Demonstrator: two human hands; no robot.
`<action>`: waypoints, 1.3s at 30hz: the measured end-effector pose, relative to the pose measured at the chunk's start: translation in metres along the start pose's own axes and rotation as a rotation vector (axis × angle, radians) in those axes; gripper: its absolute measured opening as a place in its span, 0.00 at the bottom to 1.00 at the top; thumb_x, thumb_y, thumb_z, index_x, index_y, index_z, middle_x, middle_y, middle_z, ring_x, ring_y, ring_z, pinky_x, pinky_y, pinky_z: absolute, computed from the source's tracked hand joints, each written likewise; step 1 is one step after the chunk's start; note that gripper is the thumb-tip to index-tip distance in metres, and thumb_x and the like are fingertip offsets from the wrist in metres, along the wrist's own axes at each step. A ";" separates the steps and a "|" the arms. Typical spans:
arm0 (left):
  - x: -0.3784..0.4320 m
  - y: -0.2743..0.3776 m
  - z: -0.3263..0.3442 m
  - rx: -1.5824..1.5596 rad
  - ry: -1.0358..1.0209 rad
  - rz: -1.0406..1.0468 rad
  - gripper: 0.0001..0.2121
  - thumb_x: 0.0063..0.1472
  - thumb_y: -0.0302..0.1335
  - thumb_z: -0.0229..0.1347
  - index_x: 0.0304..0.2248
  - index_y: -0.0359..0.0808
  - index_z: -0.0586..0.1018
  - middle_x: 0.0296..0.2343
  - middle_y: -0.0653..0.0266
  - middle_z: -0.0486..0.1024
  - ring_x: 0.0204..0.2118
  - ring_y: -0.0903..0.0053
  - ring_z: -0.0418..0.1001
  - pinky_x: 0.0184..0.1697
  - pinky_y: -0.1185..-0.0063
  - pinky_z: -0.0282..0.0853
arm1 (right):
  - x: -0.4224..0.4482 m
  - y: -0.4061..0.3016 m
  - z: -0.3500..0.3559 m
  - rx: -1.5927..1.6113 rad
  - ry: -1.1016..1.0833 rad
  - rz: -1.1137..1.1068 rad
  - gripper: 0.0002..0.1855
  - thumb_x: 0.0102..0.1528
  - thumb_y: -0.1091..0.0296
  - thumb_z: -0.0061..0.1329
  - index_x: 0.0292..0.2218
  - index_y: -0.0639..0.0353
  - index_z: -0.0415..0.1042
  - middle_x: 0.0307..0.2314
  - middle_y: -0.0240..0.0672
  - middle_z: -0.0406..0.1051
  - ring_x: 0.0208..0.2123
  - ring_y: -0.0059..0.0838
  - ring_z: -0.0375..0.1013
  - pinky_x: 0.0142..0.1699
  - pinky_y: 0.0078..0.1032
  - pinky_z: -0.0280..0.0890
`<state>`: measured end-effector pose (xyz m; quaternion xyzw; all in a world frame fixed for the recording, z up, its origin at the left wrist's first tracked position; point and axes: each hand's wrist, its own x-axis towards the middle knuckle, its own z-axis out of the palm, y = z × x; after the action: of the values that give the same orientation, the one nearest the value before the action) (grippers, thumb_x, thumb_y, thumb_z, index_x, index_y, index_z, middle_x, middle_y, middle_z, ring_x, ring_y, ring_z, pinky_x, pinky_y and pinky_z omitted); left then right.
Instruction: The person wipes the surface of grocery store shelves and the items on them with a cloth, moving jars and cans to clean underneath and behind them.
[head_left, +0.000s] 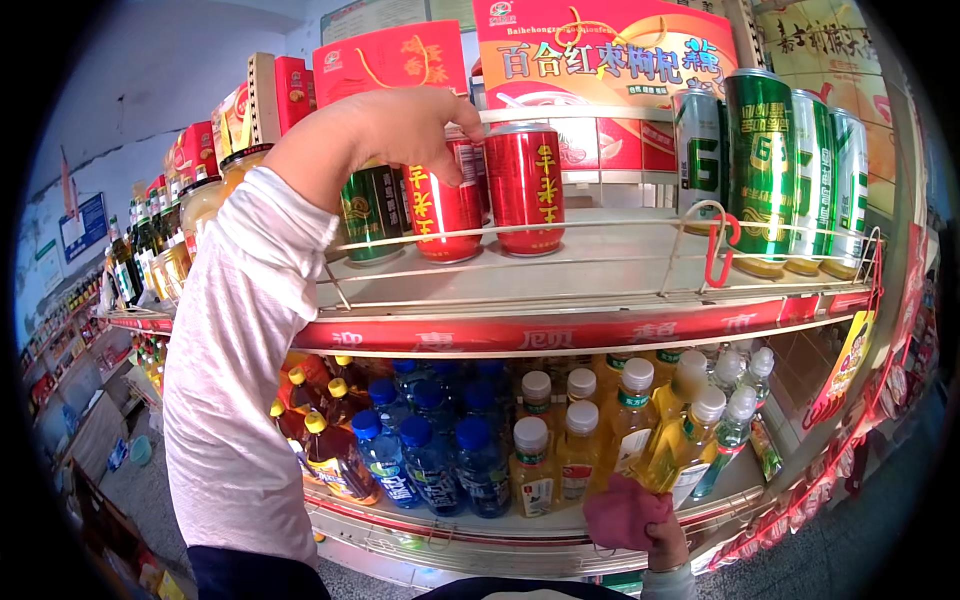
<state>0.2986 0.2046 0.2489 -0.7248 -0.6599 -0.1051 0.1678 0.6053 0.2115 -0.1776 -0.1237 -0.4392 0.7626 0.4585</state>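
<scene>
My left hand (405, 131) reaches over the upper shelf's wire rail and grips a red drink can (446, 210) near its top. That can leans slightly. Close on its right stands a second red can (525, 191), upright. A dark green can (373, 214) sits on the left, partly hidden by my wrist. Low on the right, my right hand (664, 540) holds a crumpled pink cloth (626, 514). The cloth is in front of the yellow drink bottles (679, 450) on the lower shelf. My right forearm is mostly out of view.
Tall green and silver cans (761, 172) stand at the upper right, beside a red hook (722, 251) on the wire rail (600, 223). Gift boxes (607, 82) back the shelf. Below are blue-capped bottles (427, 450) and yellow-capped bottles (334, 454). Glass jars (201, 206) are left.
</scene>
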 end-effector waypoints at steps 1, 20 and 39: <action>-0.001 0.000 -0.001 -0.005 0.002 -0.008 0.25 0.43 0.27 0.63 0.44 0.35 0.73 0.38 0.57 0.73 0.42 0.68 0.70 0.44 0.76 0.64 | 0.000 0.000 0.000 -0.006 -0.008 0.004 0.55 0.27 0.56 0.63 0.53 0.74 0.54 0.45 0.45 0.65 0.47 0.35 0.68 0.53 0.29 0.61; -0.008 0.024 -0.006 0.186 0.231 0.072 0.29 0.48 0.39 0.60 0.49 0.34 0.68 0.44 0.51 0.70 0.50 0.61 0.64 0.51 0.72 0.60 | 0.005 0.010 -0.027 -0.006 -0.155 0.039 0.54 0.29 0.56 0.62 0.54 0.71 0.54 0.46 0.44 0.64 0.46 0.33 0.68 0.52 0.28 0.61; 0.034 0.044 0.012 0.039 0.145 0.107 0.21 0.49 0.36 0.57 0.40 0.31 0.75 0.32 0.54 0.76 0.36 0.73 0.73 0.40 0.77 0.67 | 0.008 0.039 -0.070 -0.006 -0.286 0.062 0.46 0.34 0.60 0.60 0.53 0.65 0.57 0.47 0.38 0.63 0.47 0.28 0.65 0.52 0.27 0.60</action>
<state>0.3452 0.2368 0.2462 -0.7462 -0.6082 -0.1353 0.2343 0.6191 0.2488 -0.2475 -0.0286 -0.4981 0.7849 0.3674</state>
